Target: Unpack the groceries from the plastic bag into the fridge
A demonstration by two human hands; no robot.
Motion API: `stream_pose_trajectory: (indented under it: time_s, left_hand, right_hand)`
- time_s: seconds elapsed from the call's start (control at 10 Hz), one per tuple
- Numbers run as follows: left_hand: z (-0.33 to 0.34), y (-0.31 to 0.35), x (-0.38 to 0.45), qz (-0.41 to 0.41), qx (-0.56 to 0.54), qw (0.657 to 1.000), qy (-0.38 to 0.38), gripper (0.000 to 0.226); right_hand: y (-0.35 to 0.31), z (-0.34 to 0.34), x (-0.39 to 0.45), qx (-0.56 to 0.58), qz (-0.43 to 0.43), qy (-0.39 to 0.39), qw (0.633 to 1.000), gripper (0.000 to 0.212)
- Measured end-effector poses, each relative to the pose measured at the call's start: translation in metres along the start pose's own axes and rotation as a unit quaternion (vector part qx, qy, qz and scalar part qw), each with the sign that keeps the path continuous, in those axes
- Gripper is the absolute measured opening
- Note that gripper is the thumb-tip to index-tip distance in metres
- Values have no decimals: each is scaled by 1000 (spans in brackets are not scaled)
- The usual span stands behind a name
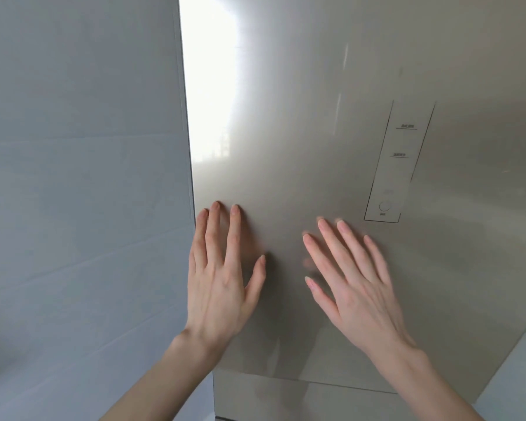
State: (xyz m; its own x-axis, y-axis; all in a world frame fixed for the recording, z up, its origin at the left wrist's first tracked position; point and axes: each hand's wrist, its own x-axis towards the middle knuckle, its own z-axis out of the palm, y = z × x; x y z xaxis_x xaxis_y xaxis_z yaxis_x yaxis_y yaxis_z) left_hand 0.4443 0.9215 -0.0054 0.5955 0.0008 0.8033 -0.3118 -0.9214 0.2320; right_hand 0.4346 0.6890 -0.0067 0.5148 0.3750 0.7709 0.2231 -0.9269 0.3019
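Fingers [234, 226] of the left hand [219, 287] are lying straight and slightly spread against the fridge door [301, 132], their tips touching the brushed metal close beside the door's left edge. The thumb is standing out to the right, its tip also meeting the surface. The right hand [359, 287] is stretching up flat beside the left one, fingers straight and fanned apart, angled toward the upper left; the tips are blurred, so whether they are pressing the door or hovering just off it cannot be told. Neither hand is holding anything.

The door is filling most of the view, closed, running up and away from the fingertips. A narrow control panel [398, 165] is sitting on the door above and to the right of the right hand's fingertips, with two short lines of lettering too small to read and a round button near its lower end. A bright reflection is glaring along the door's upper left part. Below the wrists a horizontal seam is crossing the fridge front, with a second panel [286, 396] beneath it. A grey tiled wall [79, 177] is standing to the left of the fridge, just beside the left hand's little finger. The plastic bag and groceries are out of view.
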Motion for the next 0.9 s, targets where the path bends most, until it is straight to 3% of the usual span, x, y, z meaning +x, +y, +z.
stream_pose_trajectory:
  time_s: [0.5, 0.7, 0.9]
  left_hand:
    - [27, 11, -4, 19, 34, 996, -76, 79]
    - [-13, 0, -15, 35, 44, 995, -81, 68]
    - [-81, -15, -38, -17, 88, 995, -43, 58]
  right_hand:
    - [6, 21, 11, -2, -2, 10, 1000, 63]
    - [-11, 17, 17, 64, 7, 41, 997, 63]
    - [-48, -12, 21, 172, 56, 44, 982, 67]
